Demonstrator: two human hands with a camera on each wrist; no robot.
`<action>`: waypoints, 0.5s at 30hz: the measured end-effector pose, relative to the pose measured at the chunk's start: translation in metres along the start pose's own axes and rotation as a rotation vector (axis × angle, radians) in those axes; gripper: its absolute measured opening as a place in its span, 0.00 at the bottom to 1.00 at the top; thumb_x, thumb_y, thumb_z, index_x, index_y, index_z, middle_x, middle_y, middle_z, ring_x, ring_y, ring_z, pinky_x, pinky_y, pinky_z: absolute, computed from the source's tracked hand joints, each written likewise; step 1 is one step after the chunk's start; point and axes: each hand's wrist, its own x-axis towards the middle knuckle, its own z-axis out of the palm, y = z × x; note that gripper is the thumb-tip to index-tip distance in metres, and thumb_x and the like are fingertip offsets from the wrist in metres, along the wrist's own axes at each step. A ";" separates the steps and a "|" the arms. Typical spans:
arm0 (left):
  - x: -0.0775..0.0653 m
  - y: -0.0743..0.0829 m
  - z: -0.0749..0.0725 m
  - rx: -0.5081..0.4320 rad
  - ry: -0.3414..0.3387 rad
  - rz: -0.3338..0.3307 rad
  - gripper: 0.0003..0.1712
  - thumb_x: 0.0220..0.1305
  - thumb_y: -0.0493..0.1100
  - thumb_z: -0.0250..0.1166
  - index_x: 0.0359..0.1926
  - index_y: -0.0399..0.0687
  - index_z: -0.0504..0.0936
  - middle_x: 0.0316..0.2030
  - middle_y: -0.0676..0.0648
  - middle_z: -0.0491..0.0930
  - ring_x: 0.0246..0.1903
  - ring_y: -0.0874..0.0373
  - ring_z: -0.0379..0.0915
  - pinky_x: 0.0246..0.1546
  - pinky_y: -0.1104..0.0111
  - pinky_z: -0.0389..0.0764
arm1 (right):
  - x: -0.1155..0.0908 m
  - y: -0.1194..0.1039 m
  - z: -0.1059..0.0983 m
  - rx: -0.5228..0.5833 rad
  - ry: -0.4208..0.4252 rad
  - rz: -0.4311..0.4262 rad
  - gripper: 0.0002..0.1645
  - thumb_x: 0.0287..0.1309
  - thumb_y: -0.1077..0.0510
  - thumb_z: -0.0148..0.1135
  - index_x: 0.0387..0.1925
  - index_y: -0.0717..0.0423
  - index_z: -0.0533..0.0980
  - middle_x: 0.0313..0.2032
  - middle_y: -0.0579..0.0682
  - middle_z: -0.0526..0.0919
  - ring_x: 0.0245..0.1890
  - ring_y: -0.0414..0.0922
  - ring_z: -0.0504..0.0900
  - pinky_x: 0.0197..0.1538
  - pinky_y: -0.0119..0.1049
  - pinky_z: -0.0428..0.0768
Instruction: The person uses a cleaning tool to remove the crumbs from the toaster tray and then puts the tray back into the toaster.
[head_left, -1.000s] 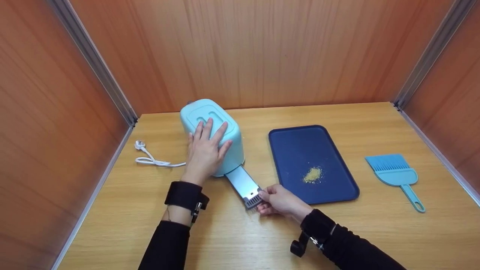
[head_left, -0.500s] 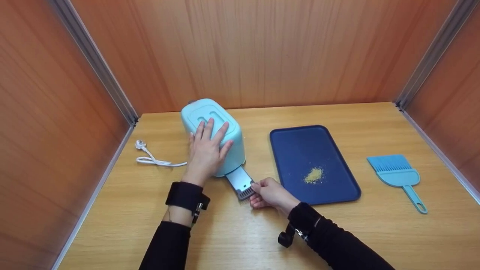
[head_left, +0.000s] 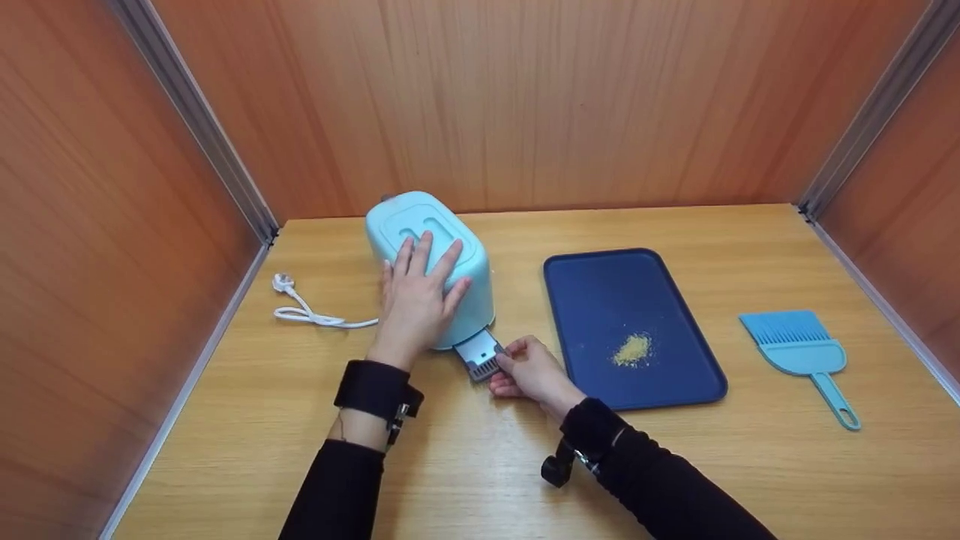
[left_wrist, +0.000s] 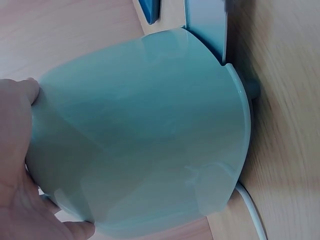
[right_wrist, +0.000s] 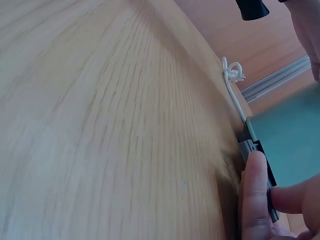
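A light-blue toaster (head_left: pixel 477 296) with a smooth lid stands left of the table's middle. My left hand (head_left: pixel 416 304) rests on its top with fingers spread. From the low front end sticks a metal crumb tray (head_left: pixel 475 347) with a slotted grey end, partly inside the toaster. My right hand (head_left: pixel 536 375) pinches that end between thumb and fingers. In the right wrist view the crumb tray's grey edge (right_wrist: pixel 247 146) shows beside a fingertip, low over the table. The left wrist view shows the toaster's side (left_wrist: pixel 145 125) and a strip of the crumb tray (left_wrist: pixel 207 25).
To the right lies a dark-blue serving tray (head_left: pixel 619 289) bearing a small heap of yellowish crumbs (head_left: pixel 632 350). Farther right is a light-blue brush-like tool (head_left: pixel 802 356) with a handle. A white power cord (head_left: pixel 319 319) with a plug lies left of the toaster. Wooden panels enclose the table.
My right hand has pushed the crumb tray farther into the toaster, so less of it sticks out. My left hand stays on the toaster's top.
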 end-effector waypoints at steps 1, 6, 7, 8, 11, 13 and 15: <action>0.000 0.000 0.000 0.000 0.002 0.002 0.36 0.82 0.68 0.49 0.84 0.70 0.59 0.87 0.40 0.48 0.86 0.35 0.39 0.81 0.30 0.47 | 0.000 0.000 0.001 0.009 0.003 -0.006 0.12 0.79 0.67 0.55 0.57 0.63 0.65 0.30 0.57 0.84 0.23 0.42 0.86 0.32 0.31 0.89; 0.000 0.001 -0.001 -0.008 0.007 0.006 0.36 0.82 0.68 0.50 0.84 0.70 0.59 0.87 0.41 0.48 0.86 0.35 0.39 0.81 0.29 0.46 | 0.002 -0.001 0.005 0.043 0.017 -0.029 0.16 0.77 0.70 0.56 0.61 0.66 0.65 0.32 0.58 0.84 0.25 0.42 0.87 0.36 0.33 0.91; 0.000 0.001 -0.001 -0.009 0.009 0.007 0.36 0.82 0.68 0.50 0.84 0.70 0.59 0.87 0.41 0.48 0.86 0.35 0.39 0.81 0.29 0.46 | 0.003 -0.001 0.006 0.054 0.021 -0.035 0.17 0.77 0.70 0.56 0.61 0.67 0.66 0.32 0.58 0.85 0.25 0.42 0.88 0.37 0.33 0.91; 0.000 0.001 -0.001 -0.011 0.009 0.008 0.36 0.82 0.68 0.50 0.84 0.70 0.59 0.87 0.41 0.48 0.86 0.35 0.39 0.81 0.29 0.46 | 0.003 -0.002 0.006 0.064 0.026 -0.040 0.17 0.76 0.71 0.56 0.62 0.68 0.66 0.33 0.59 0.85 0.26 0.42 0.88 0.38 0.34 0.91; 0.000 0.000 0.000 -0.010 0.012 0.010 0.36 0.82 0.68 0.50 0.84 0.70 0.59 0.87 0.41 0.48 0.86 0.34 0.40 0.81 0.29 0.46 | 0.006 -0.002 0.007 0.081 0.035 -0.065 0.19 0.76 0.72 0.55 0.64 0.71 0.68 0.38 0.60 0.86 0.30 0.43 0.89 0.42 0.33 0.91; 0.000 0.000 0.000 -0.007 0.014 0.010 0.36 0.82 0.68 0.50 0.84 0.70 0.59 0.87 0.41 0.48 0.86 0.34 0.40 0.81 0.29 0.46 | 0.008 -0.002 0.007 0.083 0.044 -0.081 0.20 0.75 0.73 0.55 0.64 0.73 0.69 0.41 0.61 0.86 0.33 0.44 0.90 0.44 0.33 0.91; 0.000 0.000 0.001 -0.005 0.021 0.012 0.36 0.82 0.68 0.50 0.84 0.70 0.60 0.86 0.40 0.49 0.86 0.34 0.40 0.81 0.29 0.47 | 0.010 -0.001 0.007 0.075 0.050 -0.098 0.20 0.74 0.74 0.56 0.64 0.74 0.70 0.42 0.62 0.86 0.34 0.44 0.90 0.44 0.32 0.91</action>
